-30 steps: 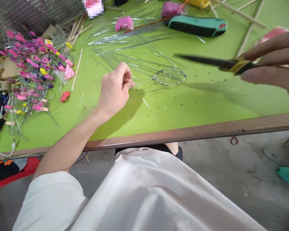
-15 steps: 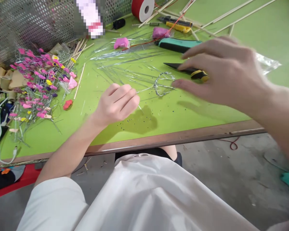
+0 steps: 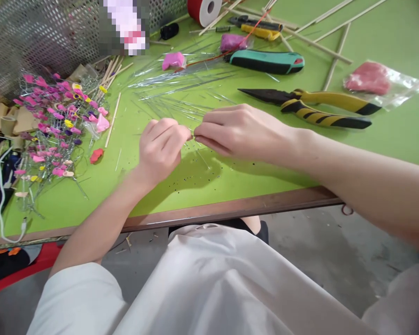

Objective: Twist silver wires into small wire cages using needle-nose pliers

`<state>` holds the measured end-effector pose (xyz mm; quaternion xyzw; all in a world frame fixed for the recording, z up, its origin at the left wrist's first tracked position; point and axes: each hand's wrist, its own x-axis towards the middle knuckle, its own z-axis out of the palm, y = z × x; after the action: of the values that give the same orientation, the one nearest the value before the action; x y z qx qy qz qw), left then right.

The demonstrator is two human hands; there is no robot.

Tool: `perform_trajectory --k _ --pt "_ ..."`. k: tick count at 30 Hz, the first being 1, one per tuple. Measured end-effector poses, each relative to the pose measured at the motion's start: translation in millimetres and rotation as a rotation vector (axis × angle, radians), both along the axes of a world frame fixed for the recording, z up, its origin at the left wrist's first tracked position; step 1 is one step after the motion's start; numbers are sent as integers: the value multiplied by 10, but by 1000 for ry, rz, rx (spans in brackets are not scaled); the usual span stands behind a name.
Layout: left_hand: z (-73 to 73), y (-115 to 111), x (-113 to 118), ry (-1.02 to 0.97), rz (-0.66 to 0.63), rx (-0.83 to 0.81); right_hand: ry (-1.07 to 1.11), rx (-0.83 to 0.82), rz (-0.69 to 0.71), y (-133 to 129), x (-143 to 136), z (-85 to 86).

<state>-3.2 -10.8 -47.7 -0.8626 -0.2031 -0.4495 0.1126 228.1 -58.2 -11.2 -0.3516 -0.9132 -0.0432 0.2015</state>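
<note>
Over the green table (image 3: 202, 197), my left hand (image 3: 162, 149) is closed with its fingertips pinching a thin silvery wire (image 3: 192, 135). My right hand (image 3: 239, 132) is closed too, its thumb and fingers pinching the same wire just to the right, with the fingertips nearly meeting. The twisted wire loop seen half a second ago is hidden, apparently behind the right hand. Just beyond the hands lie loose silver wires (image 3: 181, 108). Needle-nose pliers (image 3: 293, 97) with yellow-and-black handles rest behind my right wrist.
A heap of wire stems with pink, purple and yellow tips (image 3: 61, 125) lies left. Behind are a teal cutter (image 3: 265, 62), a pink lump (image 3: 173, 61), a ribbon roll (image 3: 209, 12) and wooden sticks (image 3: 337, 56). A bagged pink lump (image 3: 368, 78) sits at right.
My right hand has come left and down from above the pliers, closing beside my left hand on the wire. The pliers and the bagged lump are uncovered; the wire loop is hidden.
</note>
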Motion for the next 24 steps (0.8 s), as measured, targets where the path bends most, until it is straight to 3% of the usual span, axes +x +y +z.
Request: perform_trajectory --k 4,9,13,17,21,24 --pt "35 -37 59 11 46 -135 -87 9 -4 20 -21 -9" --pt "156 -88 54 69 -1 -230 -161 3 35 34 -6 -35" --pt "241 -80 -5 196 -8 -306 -87 -67 22 49 13 -74" --pt "236 -36 -57 288 -34 -289 57 -207 46 95 38 -61" --pt "201 -57 -45 354 56 -271 207 -367 76 138 61 -57" --pt "198 -103 -12 371 86 -222 257 -399 66 161 80 -87"
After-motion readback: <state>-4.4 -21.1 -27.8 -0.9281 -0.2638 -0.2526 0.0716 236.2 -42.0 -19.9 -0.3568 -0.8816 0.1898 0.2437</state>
